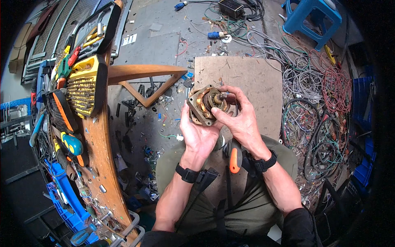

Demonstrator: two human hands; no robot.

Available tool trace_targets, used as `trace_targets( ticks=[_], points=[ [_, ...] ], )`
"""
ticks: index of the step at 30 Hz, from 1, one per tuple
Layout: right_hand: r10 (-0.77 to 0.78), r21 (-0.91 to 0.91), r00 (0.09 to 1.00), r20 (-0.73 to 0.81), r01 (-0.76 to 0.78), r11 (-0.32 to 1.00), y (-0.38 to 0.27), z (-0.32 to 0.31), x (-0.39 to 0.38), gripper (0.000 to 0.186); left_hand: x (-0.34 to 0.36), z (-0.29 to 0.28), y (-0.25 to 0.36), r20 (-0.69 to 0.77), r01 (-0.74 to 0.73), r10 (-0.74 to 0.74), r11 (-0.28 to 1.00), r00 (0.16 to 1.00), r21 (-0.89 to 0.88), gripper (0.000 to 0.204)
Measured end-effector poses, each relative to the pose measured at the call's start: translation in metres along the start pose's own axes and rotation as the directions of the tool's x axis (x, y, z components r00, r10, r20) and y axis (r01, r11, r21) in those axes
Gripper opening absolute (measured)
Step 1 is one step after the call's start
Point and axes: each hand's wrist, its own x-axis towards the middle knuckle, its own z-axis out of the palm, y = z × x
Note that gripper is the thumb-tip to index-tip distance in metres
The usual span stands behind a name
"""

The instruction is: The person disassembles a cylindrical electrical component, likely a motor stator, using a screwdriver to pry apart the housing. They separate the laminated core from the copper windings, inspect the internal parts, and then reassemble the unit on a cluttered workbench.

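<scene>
A dirty metal motor part (203, 103) with a square flange, copper windings and a shaft is held above a cardboard sheet (234, 70). My left hand (197, 136) cups it from below and the left. My right hand (240, 115) grips it from the right, thumb on the round centre and fingers curled beside the shaft. Below my hands an orange-and-black handle (234, 160) lies over my lap, its far end partly hidden by my right hand.
A wooden bench (98, 144) along my left carries a yellow bit case (82, 86), pliers and screwdrivers. Tangled cables (312, 103) and a blue stool (312, 20) are at the right. Blue crates (362, 103) stand at the far right. Small scraps litter the floor (152, 33).
</scene>
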Motion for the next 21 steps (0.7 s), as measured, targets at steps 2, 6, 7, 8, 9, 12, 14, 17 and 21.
trace_targets(
  ticks=[2, 6, 7, 8, 9, 12, 14, 17, 21],
  points=[
    [-0.001, 0.004, 1.000, -0.002, 0.001, 1.000, 0.0017, -0.0003, 0.0007, 0.058, -0.0002, 0.0011, -0.0001, -0.004, 0.001, -0.001, 1.000, 1.000, 0.005, 0.059],
    [-0.028, -0.016, 0.999, -0.027, 0.028, 0.999, 0.0037, 0.0003, 0.0005, 0.059, 0.0000, 0.0011, -0.0004, -0.008, -0.002, 0.002, 1.000, 1.000, 0.009, 0.059],
    [-0.034, -0.015, 0.999, -0.032, 0.034, 0.999, 0.0045, 0.0006, 0.0009, 0.059, 0.0005, 0.0007, -0.0006, -0.011, -0.002, 0.002, 1.000, 1.000, 0.009, 0.059],
    [-0.040, -0.014, 0.999, -0.037, 0.040, 0.999, 0.0048, 0.0007, 0.0011, 0.059, 0.0009, 0.0000, -0.0006, -0.005, 0.004, -0.004, 1.000, 1.000, 0.009, 0.059],
    [-0.054, -0.048, 0.997, -0.048, 0.052, 0.997, 0.0040, 0.0010, 0.0009, 0.058, 0.0011, -0.0008, -0.0004, 0.000, 0.008, -0.008, 1.000, 1.000, 0.008, 0.059],
    [-0.112, -0.127, 0.990, -0.082, 0.101, 0.987, 0.0025, 0.0016, -0.0003, 0.056, 0.0010, -0.0009, -0.0012, 0.004, 0.012, -0.012, 1.000, 1.000, -0.004, 0.059],
    [-0.169, -0.149, 0.980, -0.107, 0.153, 0.977, 0.0048, 0.0020, -0.0005, 0.055, 0.0004, 0.0003, -0.0021, 0.000, 0.019, -0.019, 1.000, 1.000, -0.010, 0.059],
    [-0.153, -0.136, 0.979, -0.136, 0.134, 0.982, 0.0025, 0.0021, -0.0006, 0.054, -0.0006, 0.0031, -0.0028, -0.009, 0.030, -0.030, 0.999, 0.999, -0.012, 0.059],
    [-0.181, -0.186, 0.973, -0.146, 0.153, 0.971, 0.0008, 0.0011, -0.0017, 0.055, 0.0029, 0.0004, -0.0047, -0.011, 0.028, -0.029, 1.000, 1.000, -0.011, 0.060]
  ],
)
